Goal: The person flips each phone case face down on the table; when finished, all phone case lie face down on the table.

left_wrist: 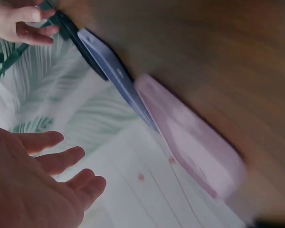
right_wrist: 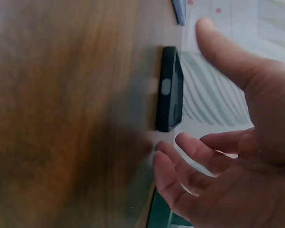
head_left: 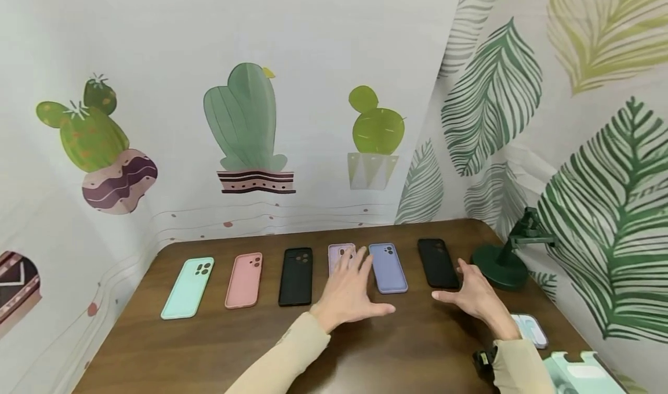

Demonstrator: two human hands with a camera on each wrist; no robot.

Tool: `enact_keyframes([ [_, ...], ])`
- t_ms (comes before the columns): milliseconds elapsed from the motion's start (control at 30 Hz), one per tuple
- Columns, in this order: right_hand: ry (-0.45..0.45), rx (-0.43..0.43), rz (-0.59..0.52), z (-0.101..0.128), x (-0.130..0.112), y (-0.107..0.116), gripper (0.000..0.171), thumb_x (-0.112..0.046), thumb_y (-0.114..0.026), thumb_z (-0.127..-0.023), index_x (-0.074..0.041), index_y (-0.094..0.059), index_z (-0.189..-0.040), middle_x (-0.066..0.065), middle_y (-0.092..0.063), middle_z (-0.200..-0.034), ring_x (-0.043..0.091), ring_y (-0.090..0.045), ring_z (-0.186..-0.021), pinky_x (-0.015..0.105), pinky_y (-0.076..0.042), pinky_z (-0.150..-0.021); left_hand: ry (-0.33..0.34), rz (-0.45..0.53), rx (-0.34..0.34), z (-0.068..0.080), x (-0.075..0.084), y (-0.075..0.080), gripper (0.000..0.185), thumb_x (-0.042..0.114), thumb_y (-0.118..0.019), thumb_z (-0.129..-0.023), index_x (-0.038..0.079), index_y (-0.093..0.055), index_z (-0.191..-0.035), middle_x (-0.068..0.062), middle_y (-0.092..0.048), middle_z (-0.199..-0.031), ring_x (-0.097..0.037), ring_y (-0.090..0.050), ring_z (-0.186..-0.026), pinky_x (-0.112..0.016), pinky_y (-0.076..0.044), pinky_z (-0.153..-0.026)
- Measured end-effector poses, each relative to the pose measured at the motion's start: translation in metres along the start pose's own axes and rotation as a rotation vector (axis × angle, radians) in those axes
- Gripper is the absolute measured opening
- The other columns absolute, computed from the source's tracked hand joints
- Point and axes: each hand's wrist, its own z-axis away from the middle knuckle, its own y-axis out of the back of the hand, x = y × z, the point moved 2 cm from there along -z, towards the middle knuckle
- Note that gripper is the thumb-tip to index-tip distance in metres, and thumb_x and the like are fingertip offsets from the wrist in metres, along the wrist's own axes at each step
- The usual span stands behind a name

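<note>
Phone cases sit in a row on the wooden worktop point(head_left: 209, 347): mint case point(head_left: 188, 288), pink case point(head_left: 243, 279), black case point(head_left: 296, 276), pale lilac case point(head_left: 340, 255), periwinkle case point(head_left: 388, 267), and a second black case point(head_left: 437, 263) at the right end.

Left hand point(head_left: 348, 292) is over the lilac case, fingers spread and straight, holding nothing. Left wrist view is blurred, but it shows the palm above the case with an air gap. Right hand point(head_left: 472, 295) is just beside the near end of the right-hand black case — fingers relaxed and open, empty; right wrist view shows no contact with the case edge.

Likely step: both hands hovering at the row's right half, nothing gripped. Next move probably calls for lowering onto a case edge; they're thin and flat, so a fingertip pinch at the rim.

A green stand point(head_left: 503, 260) sits close to the right hand — watch clearance.
</note>
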Motion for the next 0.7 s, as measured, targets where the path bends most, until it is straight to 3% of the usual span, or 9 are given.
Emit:
enact_keyframes([
  [200, -0.074, -0.052, -0.02, -0.011, 0.01, 0.0, 0.117, -0.043, -0.082, -0.081, 0.013, -0.012, -0.155, 0.037, -0.039, -0.146, 0.054, -0.042, -0.132, 0.066, -0.038, -0.108, -0.027, -0.014, -0.107, -0.048, 0.047, -0.028, 0.121, 0.091, -0.059, -0.069, 0.013, -0.032, -0.158, -0.006, -0.031, -0.165, -0.031, -0.023, -0.156, -0.047, -0.032, -0.123],
  [400, -0.076, -0.049, -0.014, -0.024, 0.013, -0.005, 0.108, -0.034, -0.085, -0.081, 0.011, -0.019, -0.155, 0.034, -0.042, -0.142, 0.049, -0.047, -0.127, 0.061, -0.041, -0.107, 0.015, -0.11, -0.197, -0.091, 0.073, -0.058, 0.125, 0.093, -0.062, -0.063, 0.013, -0.037, -0.156, -0.003, -0.036, -0.163, -0.027, -0.02, -0.158, -0.04, -0.029, -0.125],
  [533, -0.07, -0.036, -0.013, -0.029, 0.015, -0.007, 0.102, -0.028, -0.086, -0.08, 0.011, -0.026, -0.153, 0.033, -0.044, -0.139, 0.044, -0.051, -0.123, 0.057, -0.043, -0.106, 0.048, -0.154, -0.276, -0.108, 0.084, -0.07, 0.125, 0.094, -0.063, -0.06, 0.013, -0.041, -0.154, -0.002, -0.039, -0.16, -0.025, -0.024, -0.155, -0.037, -0.028, -0.125],
  [700, -0.087, -0.018, -0.012, -0.029, 0.02, -0.003, 0.095, -0.026, -0.086, -0.079, 0.01, -0.034, -0.151, 0.033, -0.042, -0.138, 0.043, -0.05, -0.122, 0.058, -0.044, -0.106, 0.071, -0.15, -0.34, -0.118, 0.098, -0.075, 0.113, 0.092, -0.068, -0.057, 0.016, -0.057, -0.141, -0.001, -0.053, -0.139, -0.021, -0.04, -0.132, -0.034, -0.037, -0.111],
])
